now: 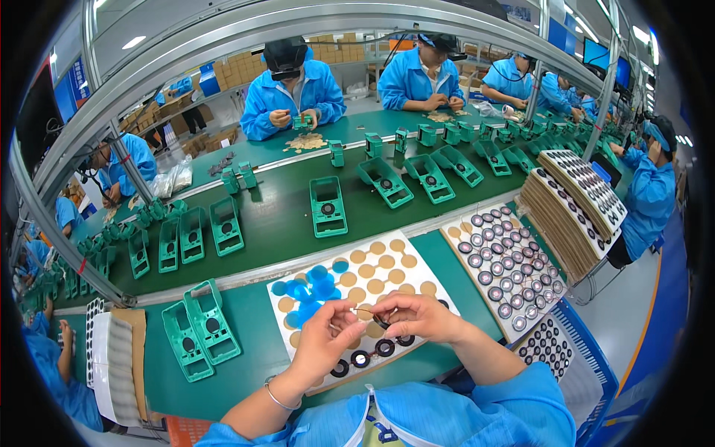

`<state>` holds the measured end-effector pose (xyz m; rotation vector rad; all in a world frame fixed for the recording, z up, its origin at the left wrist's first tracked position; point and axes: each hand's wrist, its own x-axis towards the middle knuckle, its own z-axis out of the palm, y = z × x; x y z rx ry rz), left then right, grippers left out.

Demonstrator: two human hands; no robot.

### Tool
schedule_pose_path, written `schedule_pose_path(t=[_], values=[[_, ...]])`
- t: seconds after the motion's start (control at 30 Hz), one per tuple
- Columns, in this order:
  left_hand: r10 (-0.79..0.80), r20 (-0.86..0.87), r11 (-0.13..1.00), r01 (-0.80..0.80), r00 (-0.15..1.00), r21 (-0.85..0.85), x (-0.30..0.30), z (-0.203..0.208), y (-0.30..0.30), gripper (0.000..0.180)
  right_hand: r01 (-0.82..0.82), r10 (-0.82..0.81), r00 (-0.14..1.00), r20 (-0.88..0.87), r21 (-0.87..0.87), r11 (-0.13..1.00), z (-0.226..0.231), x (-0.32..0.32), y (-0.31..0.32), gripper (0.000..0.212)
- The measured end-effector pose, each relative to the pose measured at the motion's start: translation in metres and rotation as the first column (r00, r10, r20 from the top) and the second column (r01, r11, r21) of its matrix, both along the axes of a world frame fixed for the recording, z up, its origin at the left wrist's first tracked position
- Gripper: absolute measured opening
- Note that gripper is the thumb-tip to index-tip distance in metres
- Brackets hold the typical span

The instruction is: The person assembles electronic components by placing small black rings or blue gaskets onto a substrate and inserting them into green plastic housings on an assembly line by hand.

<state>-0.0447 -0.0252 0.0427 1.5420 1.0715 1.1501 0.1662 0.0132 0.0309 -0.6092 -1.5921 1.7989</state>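
Over the white foam tray (pixel 439 277), my left hand (pixel 326 337) and my right hand (pixel 423 317) meet with fingertips pinched. Between them runs a thin reddish-brown wire (pixel 365 311), its end at my left fingertips. Under my right fingers shows the dark edge of a small round speaker (pixel 380 322), mostly hidden. Tan round cutouts fill much of the tray, and blue translucent discs (pixel 316 287) lie in a heap on its left part. Below my hands sit several black round speakers (pixel 385 347) along the tray's near edge.
Two green plastic housings (pixel 188 344) lie at left. A second tray of wired speakers (pixel 514 272) lies at right, beside stacked trays (pixel 570 205) and a blue crate (pixel 596 350). Beyond a metal rail, a green conveyor (pixel 283 216) carries more housings; people in blue work behind it.
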Motion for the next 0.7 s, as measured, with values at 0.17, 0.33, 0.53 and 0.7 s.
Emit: schedule_pose_path(t=[0.17,0.33,0.53,0.7], values=[[-0.054,0.292,0.843,0.200,0.955,-0.500,-0.008,-0.002,0.001,0.014,0.107,-0.337,0.919,0.204,0.694,0.712,0.004,-0.011,-0.006,0.043],[-0.047,0.250,0.835,0.175,0.967,-0.522,-0.010,-0.006,0.001,0.010,-0.029,-0.458,0.839,0.293,0.866,0.500,0.006,-0.015,-0.015,0.043],[-0.050,0.337,0.832,0.226,0.940,-0.507,-0.011,-0.012,0.002,0.007,-0.004,-0.451,0.846,0.286,0.848,0.531,0.007,-0.017,-0.020,0.044],[-0.002,0.504,0.748,0.336,0.863,-0.572,-0.015,-0.015,0.003,0.006,-0.011,-0.162,0.945,0.285,0.523,0.852,0.007,-0.011,-0.014,0.042]])
